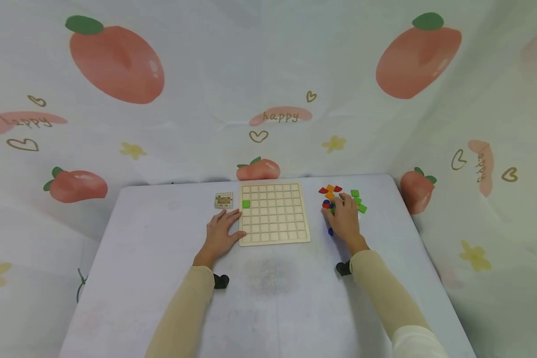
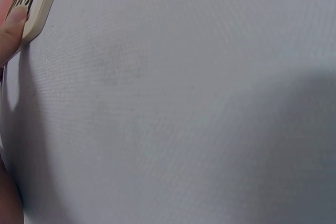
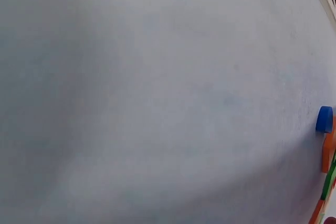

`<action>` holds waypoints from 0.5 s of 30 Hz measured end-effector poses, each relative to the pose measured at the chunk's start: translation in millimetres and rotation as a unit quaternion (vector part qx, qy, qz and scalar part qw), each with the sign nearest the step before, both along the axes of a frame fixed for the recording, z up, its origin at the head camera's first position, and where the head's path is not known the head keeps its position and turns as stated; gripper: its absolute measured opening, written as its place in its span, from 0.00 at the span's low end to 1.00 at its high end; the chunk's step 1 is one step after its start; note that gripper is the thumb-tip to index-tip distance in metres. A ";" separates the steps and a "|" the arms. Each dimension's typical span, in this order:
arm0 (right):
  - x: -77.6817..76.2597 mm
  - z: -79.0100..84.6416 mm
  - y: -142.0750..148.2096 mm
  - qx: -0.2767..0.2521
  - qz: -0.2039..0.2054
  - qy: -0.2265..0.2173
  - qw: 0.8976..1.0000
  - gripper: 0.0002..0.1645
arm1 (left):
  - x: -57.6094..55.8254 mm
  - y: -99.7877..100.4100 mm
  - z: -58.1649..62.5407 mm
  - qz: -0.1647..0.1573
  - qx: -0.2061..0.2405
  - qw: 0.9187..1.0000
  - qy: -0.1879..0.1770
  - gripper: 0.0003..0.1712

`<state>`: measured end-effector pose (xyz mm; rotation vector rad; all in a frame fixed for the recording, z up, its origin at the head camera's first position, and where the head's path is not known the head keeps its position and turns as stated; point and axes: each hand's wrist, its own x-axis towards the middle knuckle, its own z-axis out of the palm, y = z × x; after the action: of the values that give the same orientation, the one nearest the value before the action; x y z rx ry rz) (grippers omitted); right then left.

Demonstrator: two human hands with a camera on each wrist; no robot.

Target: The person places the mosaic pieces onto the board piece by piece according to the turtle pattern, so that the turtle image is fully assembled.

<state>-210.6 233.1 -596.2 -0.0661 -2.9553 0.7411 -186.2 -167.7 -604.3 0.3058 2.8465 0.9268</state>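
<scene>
A pale wooden grid board (image 1: 275, 244) lies flat on the table, with one green square piece (image 1: 246, 204) in a cell near its left edge. My left hand (image 1: 220, 232) rests beside the board's left side, fingers spread; its thumb (image 2: 16, 17) touches the board's edge in the left wrist view. Over a loose pile of coloured pieces right of the board is my right hand (image 1: 345, 221), thumb and fingers apart, hiding part of the pile. Around it lie green squares (image 1: 362, 208), orange pieces (image 1: 330, 189) and a blue piece (image 1: 330, 231).
A small printed pattern card (image 1: 223, 200) lies left of the board, above the left hand. The white table (image 1: 268, 308) meets a fruit-printed cloth backdrop (image 1: 197, 124) behind and at the sides. In the right wrist view, a blue round piece (image 3: 324, 119) stands out at the right edge.
</scene>
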 end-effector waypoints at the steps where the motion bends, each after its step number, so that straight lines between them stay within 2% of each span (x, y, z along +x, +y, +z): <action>1: -0.6 -0.2 -0.6 -0.004 -0.004 0.002 1.000 0.25 | -0.2 0.0 -0.2 -0.001 0.000 1.000 -0.001 0.41; 9: -5.6 -1.3 -4.6 -0.013 -0.033 -0.014 0.999 0.24 | -1.3 0.7 -3.2 0.001 -0.005 1.000 0.004 0.41; 15: -11.8 0.1 -7.4 -0.007 -0.046 -0.040 0.998 0.27 | -2.0 1.3 -0.9 0.005 -0.006 1.000 -0.012 0.41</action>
<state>-222.4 225.7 -596.0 -0.2353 -2.9990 0.7629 -188.2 -166.4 -605.2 0.2782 2.8336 0.9098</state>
